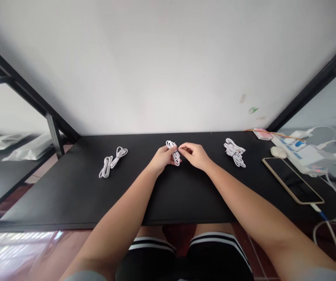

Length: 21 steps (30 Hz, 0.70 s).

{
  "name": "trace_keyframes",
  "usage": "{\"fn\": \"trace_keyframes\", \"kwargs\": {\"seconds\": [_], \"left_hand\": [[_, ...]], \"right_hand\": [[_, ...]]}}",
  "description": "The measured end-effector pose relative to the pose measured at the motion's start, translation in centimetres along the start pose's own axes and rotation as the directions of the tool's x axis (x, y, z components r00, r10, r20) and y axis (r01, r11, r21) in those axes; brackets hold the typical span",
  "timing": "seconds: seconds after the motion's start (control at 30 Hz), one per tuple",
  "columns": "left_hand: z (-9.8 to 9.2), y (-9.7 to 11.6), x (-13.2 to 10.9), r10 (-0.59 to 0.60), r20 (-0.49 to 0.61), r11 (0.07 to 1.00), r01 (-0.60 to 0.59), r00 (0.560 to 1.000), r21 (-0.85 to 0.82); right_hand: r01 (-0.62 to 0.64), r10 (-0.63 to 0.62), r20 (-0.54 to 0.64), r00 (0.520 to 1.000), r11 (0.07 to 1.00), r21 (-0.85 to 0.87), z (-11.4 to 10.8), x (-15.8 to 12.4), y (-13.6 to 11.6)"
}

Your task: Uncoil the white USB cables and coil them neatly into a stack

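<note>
A coiled white cable (176, 157) is held above the middle of the black table by my left hand (163, 158), its fingers closed around the bundle. Close on its right side, my right hand (194, 154) has thumb and forefinger pinched at a dark tie around the coil. The tie is too small to make out clearly. Two more coiled white cables, a nearer coil (106, 167) and a farther coil (119, 156), lie touching on the table to the left. Right of my hands rests a pile of bundled white cables (235, 152).
On the right are a phone (294, 180) with a charging cable, a white power strip (299, 152) with plugged-in chargers, and a small white rounded object (278, 152). Loose cords hang beyond the table (68, 195). A wall (162, 78) stands behind; plastic-wrapped items (31, 148) lie far left.
</note>
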<state>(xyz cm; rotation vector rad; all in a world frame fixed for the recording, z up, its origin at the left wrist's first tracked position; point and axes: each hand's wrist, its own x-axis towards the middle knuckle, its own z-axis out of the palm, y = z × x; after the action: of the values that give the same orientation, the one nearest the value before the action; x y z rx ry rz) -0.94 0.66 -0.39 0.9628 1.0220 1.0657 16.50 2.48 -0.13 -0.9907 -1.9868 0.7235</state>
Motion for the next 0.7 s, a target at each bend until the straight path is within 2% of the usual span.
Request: {"fn": "trace_keyframes", "kwargs": {"seconds": [0.43,0.7], "left_hand": [[-0.5,0.0,0.1,0.021,0.012,1.000,-0.021,1.000,0.000],[-0.5,0.0,0.1,0.011,0.033,1.000,-0.011,0.999,0.019]], "right_hand": [[-0.036,0.032,0.042,0.999,0.995,0.089,0.1,0.0,1.4],[0.089,-0.089,0.014,0.996,0.996,-0.010,-0.2,0.0,0.9]]}}
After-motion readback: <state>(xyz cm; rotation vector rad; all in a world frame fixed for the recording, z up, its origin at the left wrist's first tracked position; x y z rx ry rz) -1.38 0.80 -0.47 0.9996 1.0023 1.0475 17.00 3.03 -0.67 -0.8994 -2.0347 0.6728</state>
